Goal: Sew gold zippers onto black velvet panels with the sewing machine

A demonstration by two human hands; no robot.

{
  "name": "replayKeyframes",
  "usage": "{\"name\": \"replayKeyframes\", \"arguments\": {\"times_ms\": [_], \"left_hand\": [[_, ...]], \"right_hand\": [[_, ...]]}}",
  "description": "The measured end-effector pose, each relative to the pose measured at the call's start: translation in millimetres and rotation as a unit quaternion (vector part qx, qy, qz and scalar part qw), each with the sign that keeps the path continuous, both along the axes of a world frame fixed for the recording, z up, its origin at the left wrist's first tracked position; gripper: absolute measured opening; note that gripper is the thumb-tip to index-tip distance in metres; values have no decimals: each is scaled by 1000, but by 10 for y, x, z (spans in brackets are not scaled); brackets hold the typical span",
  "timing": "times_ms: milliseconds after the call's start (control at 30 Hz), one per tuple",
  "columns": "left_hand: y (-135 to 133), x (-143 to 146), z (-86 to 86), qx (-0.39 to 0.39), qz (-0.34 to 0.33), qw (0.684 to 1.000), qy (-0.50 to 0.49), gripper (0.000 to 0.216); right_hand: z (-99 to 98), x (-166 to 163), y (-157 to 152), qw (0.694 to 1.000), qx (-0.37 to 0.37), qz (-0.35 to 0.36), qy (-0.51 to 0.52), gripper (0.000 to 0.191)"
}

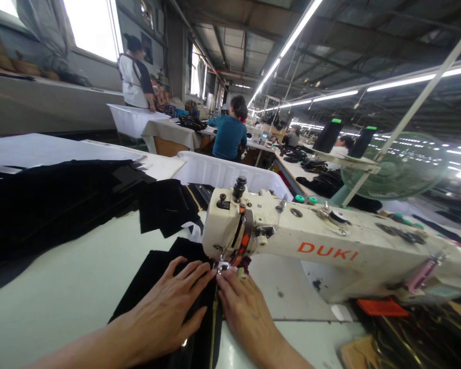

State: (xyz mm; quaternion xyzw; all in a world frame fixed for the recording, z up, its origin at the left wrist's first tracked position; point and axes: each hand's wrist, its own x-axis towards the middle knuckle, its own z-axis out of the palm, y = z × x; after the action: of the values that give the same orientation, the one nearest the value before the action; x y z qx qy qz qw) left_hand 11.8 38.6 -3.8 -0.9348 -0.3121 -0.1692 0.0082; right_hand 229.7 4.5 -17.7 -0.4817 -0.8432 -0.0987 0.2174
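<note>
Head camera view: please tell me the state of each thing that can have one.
Left hand: flat on black fabric, open.
Right hand: flat, fingers at presser foot.
Sewing machine: fabric under its head.
Fan: blades blurred.
Ceiling lights: on.

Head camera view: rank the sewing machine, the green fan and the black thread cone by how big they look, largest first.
1. sewing machine
2. green fan, though it stands farther back, so it may look smaller than it is
3. black thread cone

place: garment factory — rows of sewing tables (61, 287) | DUKI sewing machine (330, 246) | seated workers (228, 134) | strip lights (292, 36)
</note>
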Motion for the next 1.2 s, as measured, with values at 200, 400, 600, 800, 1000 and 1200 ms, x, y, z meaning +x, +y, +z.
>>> {"name": "replayKeyframes", "arguments": {"times_ms": [200, 400, 600, 800, 1000, 1200], "left_hand": [[-31, 19, -30, 5, 8, 1000, 0, 59], [-57, 26, -15, -12, 9, 1000, -16, 60], [-84, 23, 19, -7, 6, 1000, -16, 59], [-84, 17, 32, -1, 5, 1000, -11, 61], [-77, 4, 30, -12, -4, 1000, -10, 60], [-41, 23, 159, -70, -4, 998, 6, 58]], "right_hand": [[0, 19, -34, 999, -33, 4, 1, 39], [6, 57, -35, 999, -35, 8, 0, 42], [53, 126, -54, 997, -68, 25, -4, 44], [88, 156, -51, 996, -89, 26, -9, 44], [75, 158, -30, 995, -100, 22, -16, 44], [39, 193, -30, 995, -93, 36, -24, 48]]}}
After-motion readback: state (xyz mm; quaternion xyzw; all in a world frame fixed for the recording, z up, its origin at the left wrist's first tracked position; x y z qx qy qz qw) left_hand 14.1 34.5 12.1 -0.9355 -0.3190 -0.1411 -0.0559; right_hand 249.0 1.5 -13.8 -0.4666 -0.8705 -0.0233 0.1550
